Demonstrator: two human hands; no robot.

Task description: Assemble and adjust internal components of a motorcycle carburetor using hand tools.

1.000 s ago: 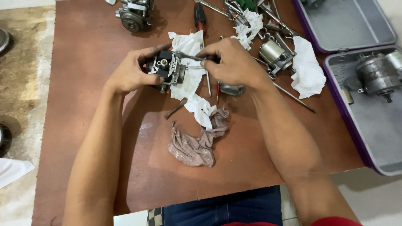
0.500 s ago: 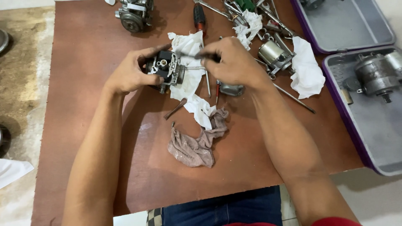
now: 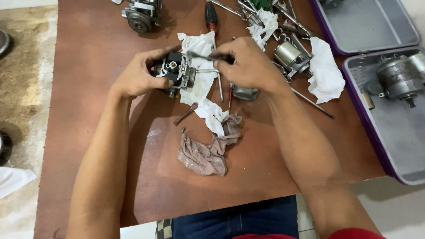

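Two hands working on a small engine part over a brown table (image 3: 97, 66).

The left hand (image 3: 137, 75) grips a dark metal carburettor body (image 3: 175, 71), held just above a white tissue (image 3: 199, 79). The right hand (image 3: 250, 64) is closed around a thin tool (image 3: 201, 56) whose tip meets the top of the part. A grey rag (image 3: 206, 152) lies nearer the person; a silver motor (image 3: 287, 54) sits just beside the right hand, and a grey tray (image 3: 398, 128) lies at the table's right edge.
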